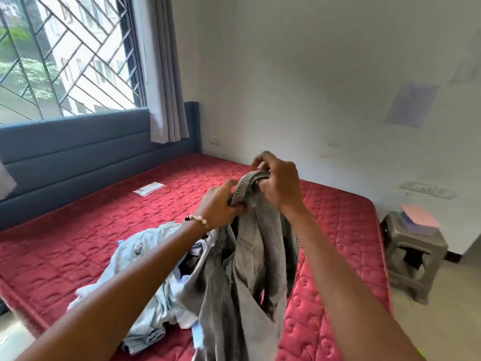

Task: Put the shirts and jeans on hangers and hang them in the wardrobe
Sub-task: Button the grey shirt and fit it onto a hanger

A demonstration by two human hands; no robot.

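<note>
A pair of grey jeans [250,272] hangs in the air in front of me, above the red mattress [91,243]. My left hand [221,207] grips the bunched waistband from the left. My right hand [279,182] grips the top of the waistband, fingers curled over it. The legs of the jeans drop down past the bottom of the view. Under and left of them lies a heap of light blue clothes [156,290] on the mattress. No hanger shows in the view.
A blue padded headboard [78,155] runs along the back under a barred window [65,56] with a grey curtain [169,100]. A grey plastic stool [413,256] with books on top stands right of the bed. A small paper [149,188] lies on the mattress.
</note>
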